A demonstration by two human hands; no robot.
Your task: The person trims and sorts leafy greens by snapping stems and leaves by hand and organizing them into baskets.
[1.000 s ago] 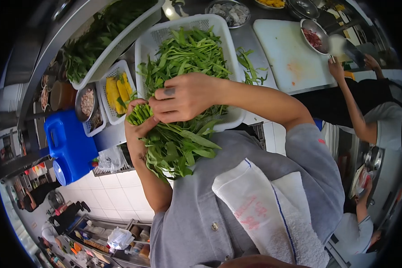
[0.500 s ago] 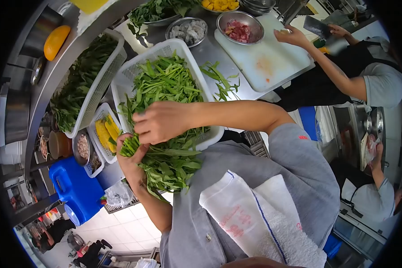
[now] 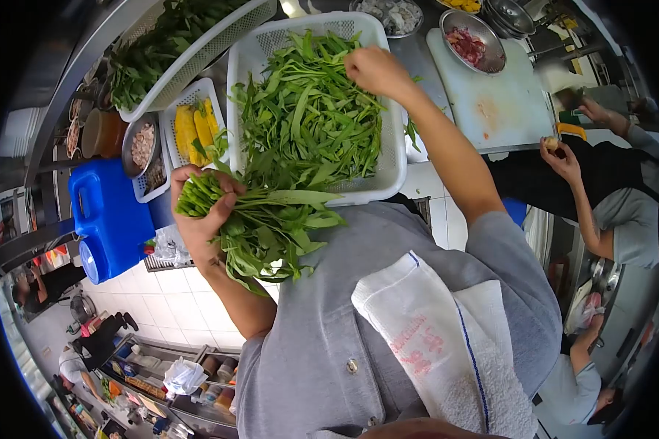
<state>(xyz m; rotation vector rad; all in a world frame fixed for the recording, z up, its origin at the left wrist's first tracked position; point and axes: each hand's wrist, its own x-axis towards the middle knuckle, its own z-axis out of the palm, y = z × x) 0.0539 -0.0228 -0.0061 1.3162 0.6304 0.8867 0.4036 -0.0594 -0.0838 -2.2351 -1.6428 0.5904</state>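
A bunch of leafy green stems point(image 3: 271, 219) is held in my left hand point(image 3: 201, 219), cut ends up and leaves hanging toward my shirt. My left hand is wrapped round the stems, in front of the white basket's near left corner. My right hand point(image 3: 377, 72) is over the right side of the white basket point(image 3: 390, 164), its fingers curled in at the greens. Whatever those fingers hold is too small to make out. Loose cut greens point(image 3: 307, 117) fill much of the basket.
Around the basket are a tilted basket of greens point(image 3: 143, 77), yellow vegetables point(image 3: 194, 132), a bowl of pale pieces point(image 3: 140, 146), a blue jug point(image 3: 110, 219), a cutting board point(image 3: 490, 102) and a strainer of red pieces point(image 3: 467, 47). A co-worker's hands point(image 3: 564, 161) are at the right.
My right hand has moved from the bunch up and right to the basket's far right side. My left hand still grips the bunch. The camera view has shifted.
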